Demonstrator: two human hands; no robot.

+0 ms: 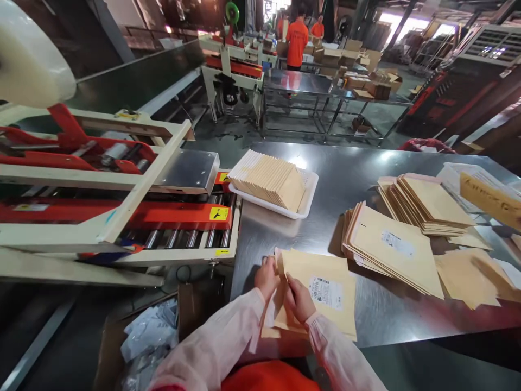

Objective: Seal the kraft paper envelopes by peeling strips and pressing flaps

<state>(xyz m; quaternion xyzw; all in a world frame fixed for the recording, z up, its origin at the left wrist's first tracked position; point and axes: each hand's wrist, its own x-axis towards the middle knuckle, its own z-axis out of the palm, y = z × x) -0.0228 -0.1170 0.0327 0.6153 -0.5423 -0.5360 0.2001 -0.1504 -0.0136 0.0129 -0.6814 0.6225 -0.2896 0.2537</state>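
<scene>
Together, left hand and right hand pinching one labelled envelope.

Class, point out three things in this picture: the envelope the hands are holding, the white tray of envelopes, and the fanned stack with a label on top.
held envelope [325, 288], head view, on its printed label
white tray [310, 187], head view, right rim
labelled stack [396, 247], head view, top envelope
</scene>
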